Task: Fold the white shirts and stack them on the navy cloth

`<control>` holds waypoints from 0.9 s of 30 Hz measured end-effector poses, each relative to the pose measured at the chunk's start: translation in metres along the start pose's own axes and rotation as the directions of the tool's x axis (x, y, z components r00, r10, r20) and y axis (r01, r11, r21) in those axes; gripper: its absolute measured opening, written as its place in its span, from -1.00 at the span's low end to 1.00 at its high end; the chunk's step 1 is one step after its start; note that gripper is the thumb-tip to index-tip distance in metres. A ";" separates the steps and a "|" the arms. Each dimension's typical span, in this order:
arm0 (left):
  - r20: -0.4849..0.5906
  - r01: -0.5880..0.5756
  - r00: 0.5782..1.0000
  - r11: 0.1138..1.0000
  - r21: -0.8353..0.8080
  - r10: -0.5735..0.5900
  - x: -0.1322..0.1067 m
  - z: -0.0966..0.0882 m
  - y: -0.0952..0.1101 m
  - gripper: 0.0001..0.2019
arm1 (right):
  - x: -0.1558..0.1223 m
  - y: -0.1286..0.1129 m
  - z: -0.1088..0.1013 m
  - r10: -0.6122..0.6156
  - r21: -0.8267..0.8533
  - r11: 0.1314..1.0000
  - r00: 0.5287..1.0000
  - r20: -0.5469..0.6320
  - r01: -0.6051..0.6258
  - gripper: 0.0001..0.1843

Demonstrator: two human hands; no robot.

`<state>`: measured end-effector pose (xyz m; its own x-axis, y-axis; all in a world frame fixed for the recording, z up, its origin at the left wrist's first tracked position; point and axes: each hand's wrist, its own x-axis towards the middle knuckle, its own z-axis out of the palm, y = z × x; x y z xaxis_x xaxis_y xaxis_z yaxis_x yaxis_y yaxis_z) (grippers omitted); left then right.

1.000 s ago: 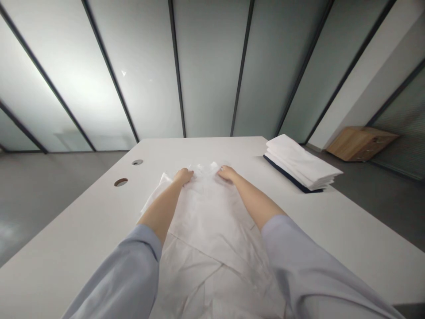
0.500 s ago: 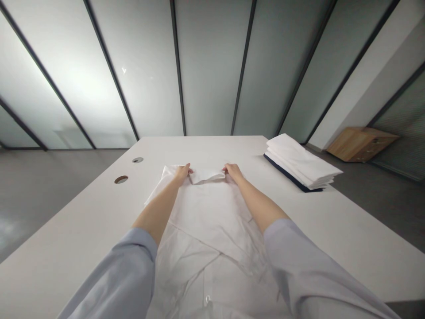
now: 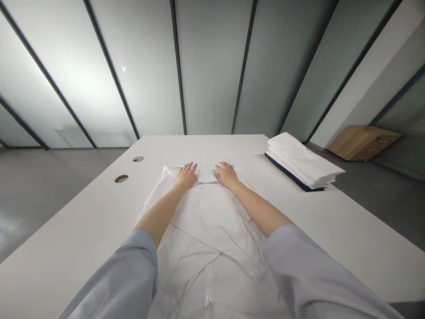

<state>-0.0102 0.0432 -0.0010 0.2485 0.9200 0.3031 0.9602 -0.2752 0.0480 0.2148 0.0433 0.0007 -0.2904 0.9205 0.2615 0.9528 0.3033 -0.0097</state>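
A white shirt (image 3: 206,212) lies spread on the white table, its far end bearing a narrow folded-over flap, perhaps the collar (image 3: 206,175). My left hand (image 3: 187,175) rests on the left end of that flap, fingers apart and stretched forward. On the flap's right end lies my right hand (image 3: 227,174), palm down, its fingers also spread. Neither hand grips the cloth. Creases cross the middle of the shirt, and a small button or clip shows close to me. My forearms cover parts of its sides.
To the right stands a stack of folded white cloths (image 3: 302,159) with a dark one (image 3: 288,174) at the bottom. Two round holes pierce the white table (image 3: 83,230) at the left. A wooden cabinet (image 3: 363,142) is on the floor beyond, near frosted glass panels (image 3: 209,66).
Both hands have let go of the flap's corners, which they were pinching. They moved slightly inward and opened flat on it. The flap now lies lower.
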 end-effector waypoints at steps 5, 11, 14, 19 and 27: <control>0.293 0.070 0.953 0.997 0.031 -0.076 -0.004 0.004 -0.017 -0.37 | -0.006 0.007 0.007 0.058 0.051 0.996 0.949 0.310 -0.078 -0.30; 0.197 0.083 0.975 0.992 0.098 -0.101 -0.015 -0.007 -0.017 -0.31 | -0.006 0.011 0.007 0.103 0.058 0.989 0.925 0.366 -0.134 -0.23; 0.089 0.020 0.996 0.997 0.070 -0.026 -0.024 -0.017 0.000 -0.46 | -0.006 0.011 0.008 0.103 0.065 0.989 0.932 0.348 -0.134 -0.25; 0.260 0.143 0.957 0.989 -0.024 -0.132 -0.040 -0.017 0.040 -0.33 | -0.002 0.014 0.010 0.095 0.069 0.991 0.960 0.264 -0.117 -0.28; 0.311 0.206 0.931 0.979 -0.016 -0.190 -0.019 0.000 0.038 -0.19 | -0.023 -0.017 -0.006 -0.005 0.047 0.999 0.998 0.059 0.002 -0.38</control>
<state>0.0216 0.0154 -0.0050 0.0882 0.9958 -0.0227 0.9886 -0.0847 0.1246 0.2060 0.0162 0.0003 -0.3000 0.9318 0.2044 0.9470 0.3167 -0.0541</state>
